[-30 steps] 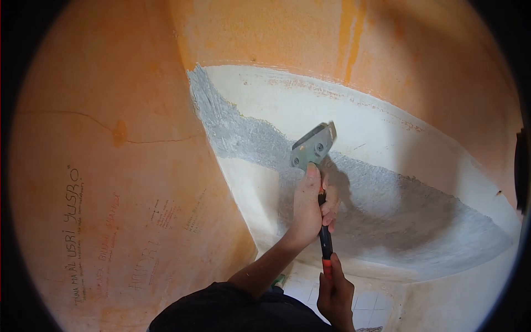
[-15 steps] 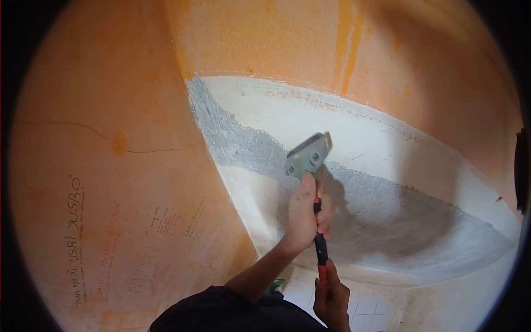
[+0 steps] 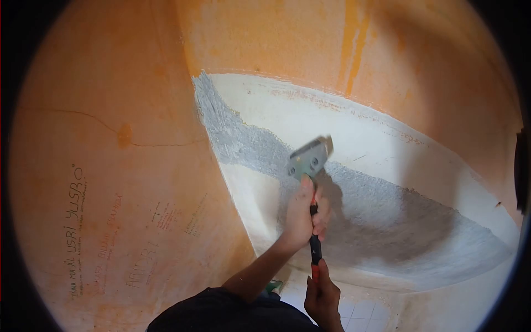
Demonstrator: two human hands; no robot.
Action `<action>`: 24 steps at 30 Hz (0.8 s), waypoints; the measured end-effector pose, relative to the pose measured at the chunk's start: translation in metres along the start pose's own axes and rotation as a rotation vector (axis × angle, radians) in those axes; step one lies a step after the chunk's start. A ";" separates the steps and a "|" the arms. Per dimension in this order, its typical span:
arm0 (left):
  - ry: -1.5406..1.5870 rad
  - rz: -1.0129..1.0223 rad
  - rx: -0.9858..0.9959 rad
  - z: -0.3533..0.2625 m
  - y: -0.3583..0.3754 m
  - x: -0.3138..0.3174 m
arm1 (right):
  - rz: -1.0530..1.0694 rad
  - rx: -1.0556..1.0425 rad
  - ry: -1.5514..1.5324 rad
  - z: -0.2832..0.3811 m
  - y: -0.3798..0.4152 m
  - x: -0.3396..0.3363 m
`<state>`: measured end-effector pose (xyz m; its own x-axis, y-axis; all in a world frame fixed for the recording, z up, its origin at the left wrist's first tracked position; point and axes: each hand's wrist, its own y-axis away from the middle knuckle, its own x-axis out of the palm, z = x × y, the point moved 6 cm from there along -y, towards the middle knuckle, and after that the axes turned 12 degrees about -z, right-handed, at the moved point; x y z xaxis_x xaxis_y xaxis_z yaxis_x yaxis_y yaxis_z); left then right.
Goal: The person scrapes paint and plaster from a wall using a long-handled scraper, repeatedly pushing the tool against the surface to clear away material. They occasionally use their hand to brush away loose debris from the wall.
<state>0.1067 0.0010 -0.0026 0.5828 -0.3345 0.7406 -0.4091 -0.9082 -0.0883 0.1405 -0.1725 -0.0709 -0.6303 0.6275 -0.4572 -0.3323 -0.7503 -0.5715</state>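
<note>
A long-handled scraper slants upward across the middle of the view, its broad metal head over the border between white paint and a rough grey patch on the wall. Just below the head, my left hand is closed round the upper handle, thumb pointing at the head. Lower down, my right hand grips the red and black handle near its end. Whether the blade touches the wall cannot be made out.
On the left, an orange wall carries handwriting and a thin crack. More orange wall lies above the white band. White tiles show at the bottom, and a dark object stands at the right edge.
My right hand and the handle's lower end have shifted left, so the scraper stands a little more upright. Its head has moved slightly. The wall sits slightly differently in view.
</note>
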 end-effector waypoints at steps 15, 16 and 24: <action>0.031 -0.009 -0.001 -0.007 -0.005 0.002 | -0.018 0.078 -0.060 0.006 -0.015 -0.004; 0.042 -0.020 -0.033 -0.003 -0.003 -0.001 | 0.010 0.093 -0.066 0.005 -0.010 -0.006; 0.040 -0.009 0.013 -0.018 -0.005 0.010 | 0.033 -0.016 -0.046 0.019 -0.024 -0.012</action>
<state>0.1017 0.0066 0.0177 0.5580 -0.3161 0.7673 -0.3945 -0.9145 -0.0899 0.1425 -0.1663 -0.0388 -0.6728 0.5919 -0.4439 -0.3002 -0.7668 -0.5674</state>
